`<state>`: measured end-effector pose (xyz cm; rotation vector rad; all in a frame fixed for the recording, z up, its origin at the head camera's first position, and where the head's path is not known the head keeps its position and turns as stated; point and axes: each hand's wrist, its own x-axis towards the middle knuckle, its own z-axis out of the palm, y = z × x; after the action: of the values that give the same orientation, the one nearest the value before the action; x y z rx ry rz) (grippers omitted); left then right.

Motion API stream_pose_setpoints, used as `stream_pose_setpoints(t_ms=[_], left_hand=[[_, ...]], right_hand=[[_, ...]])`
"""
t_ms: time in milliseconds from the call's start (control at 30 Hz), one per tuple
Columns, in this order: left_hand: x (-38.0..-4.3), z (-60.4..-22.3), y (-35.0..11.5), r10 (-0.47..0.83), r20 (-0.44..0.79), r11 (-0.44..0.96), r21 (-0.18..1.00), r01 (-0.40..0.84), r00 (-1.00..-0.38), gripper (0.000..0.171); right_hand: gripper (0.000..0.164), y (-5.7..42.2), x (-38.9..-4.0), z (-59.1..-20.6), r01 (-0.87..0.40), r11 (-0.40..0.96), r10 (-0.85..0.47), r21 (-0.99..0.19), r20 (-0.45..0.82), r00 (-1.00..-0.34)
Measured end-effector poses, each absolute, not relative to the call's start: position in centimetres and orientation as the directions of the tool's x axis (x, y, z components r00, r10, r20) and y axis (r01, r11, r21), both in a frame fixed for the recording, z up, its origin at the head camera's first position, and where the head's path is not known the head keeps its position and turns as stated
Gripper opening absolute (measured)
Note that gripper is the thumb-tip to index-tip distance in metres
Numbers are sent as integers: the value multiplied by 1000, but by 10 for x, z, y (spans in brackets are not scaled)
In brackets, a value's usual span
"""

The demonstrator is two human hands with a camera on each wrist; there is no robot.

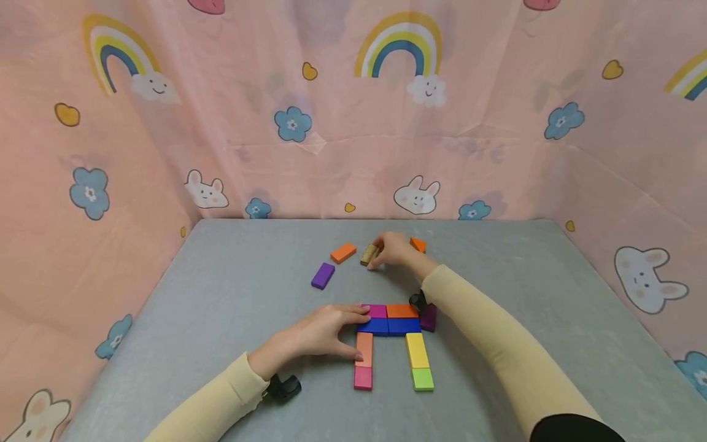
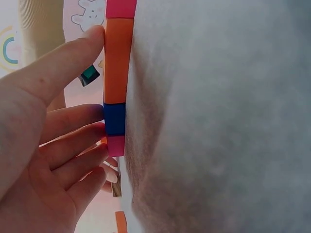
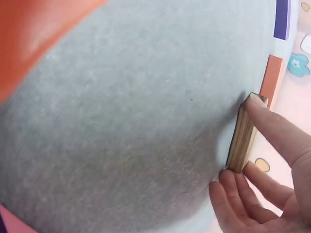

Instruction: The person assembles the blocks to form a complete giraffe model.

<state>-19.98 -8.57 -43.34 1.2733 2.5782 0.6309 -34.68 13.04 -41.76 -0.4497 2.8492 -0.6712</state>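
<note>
My right hand (image 1: 394, 250) pinches a brown wooden block (image 3: 242, 138) between thumb and fingertips at the far side of the table. My left hand (image 1: 317, 331) rests at the left edge of a flat block figure, its fingers extended. Its thumb touches a light orange block (image 1: 364, 345), and its fingertips meet a magenta block (image 1: 377, 311) and the blue blocks (image 1: 404, 326). The figure also has an orange block (image 1: 402, 311) on top, a pink block (image 1: 363, 378) at the left leg's foot, and a yellow block (image 1: 417, 350) above a green block (image 1: 423, 380).
Left of the wooden block lie a loose orange block (image 1: 343, 253) and a purple block (image 1: 323, 275). An orange triangular block (image 1: 418, 245) sits behind the right wrist. The right sleeve (image 1: 497, 337) passes beside a dark purple block (image 1: 428, 318). Patterned pink cloth (image 1: 331, 166) surrounds the table.
</note>
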Motion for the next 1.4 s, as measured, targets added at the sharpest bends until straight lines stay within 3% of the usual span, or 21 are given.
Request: stream_pose_setpoints(t_ms=[533, 967, 1400], left_hand=[[-199, -437, -86, 800, 26, 528, 443, 724, -599, 71], [-199, -437, -89, 798, 28, 527, 452, 720, -602, 70], [-199, -436, -87, 798, 28, 529, 450, 720, -603, 70]], right_hand=[[66, 180, -325, -381, -361, 753, -411, -550, 36, -911], [64, 253, -310, -388, -253, 816, -286, -520, 17, -958], [67, 277, -309, -409, -151, 831, -245, -535, -108, -964]])
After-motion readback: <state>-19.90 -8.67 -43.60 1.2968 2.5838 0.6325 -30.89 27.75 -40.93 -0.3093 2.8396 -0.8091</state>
